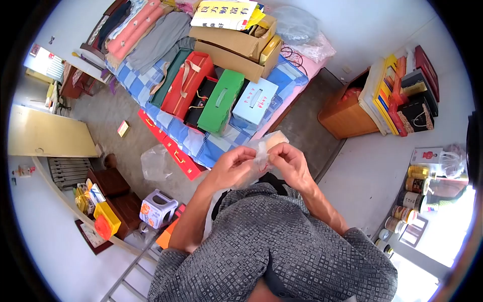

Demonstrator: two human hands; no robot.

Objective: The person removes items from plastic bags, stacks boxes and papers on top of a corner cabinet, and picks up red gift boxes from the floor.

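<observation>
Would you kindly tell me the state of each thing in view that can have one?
Left hand: pinching the small bag
Right hand: pinching at the same bag
Small bag: held, crumpled
Cardboard box: open, filled
Green box: closed
Pale blue box: closed
Red case: closed
Stool: upright
Clear bag: loose on the floor
</observation>
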